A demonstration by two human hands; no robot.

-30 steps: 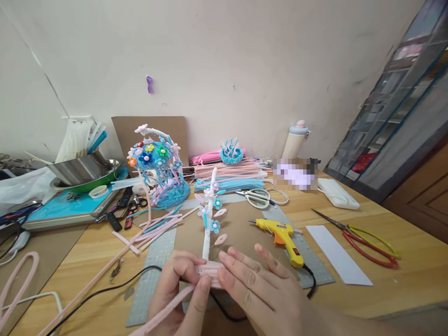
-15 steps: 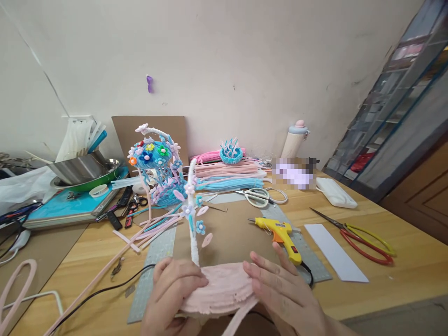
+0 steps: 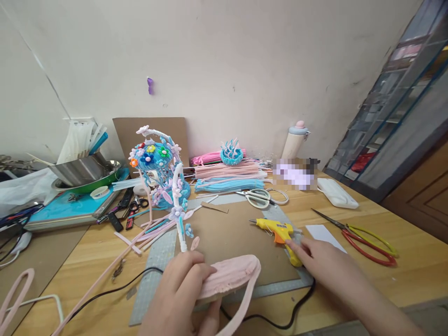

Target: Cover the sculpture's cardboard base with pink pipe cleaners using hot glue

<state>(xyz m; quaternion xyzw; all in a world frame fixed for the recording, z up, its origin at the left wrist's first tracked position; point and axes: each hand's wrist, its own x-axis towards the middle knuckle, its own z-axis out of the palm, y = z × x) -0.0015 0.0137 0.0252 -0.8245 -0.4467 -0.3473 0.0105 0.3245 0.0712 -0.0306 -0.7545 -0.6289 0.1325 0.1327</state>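
My left hand (image 3: 184,291) grips a thick pad wound in pale pink pipe cleaner (image 3: 233,275), now tilted. A loose pink strand curls off the pad's right end and hangs down. From its far side rises a white wrapped stem (image 3: 180,228) bearing small lilac and blue flowers and pink petals. My right hand (image 3: 315,252) is at the handle of a yellow hot glue gun (image 3: 280,228) lying on the brown board, its fingers closed about the handle and partly hidden. The gun's nozzle points left.
Behind stands a blue flowered pipe-cleaner piece (image 3: 154,156), beside bundles of pipe cleaners (image 3: 229,184). White-handled scissors (image 3: 259,198) lie beyond the gun, red-and-yellow-handled scissors (image 3: 371,245) at right. A black cord (image 3: 280,325) crosses the front. A steel bowl (image 3: 79,170) sits at left.
My right hand has left the pink pad and moved right to the glue gun's handle. The pad has tilted in my left hand, and the stem has shifted left and lower.
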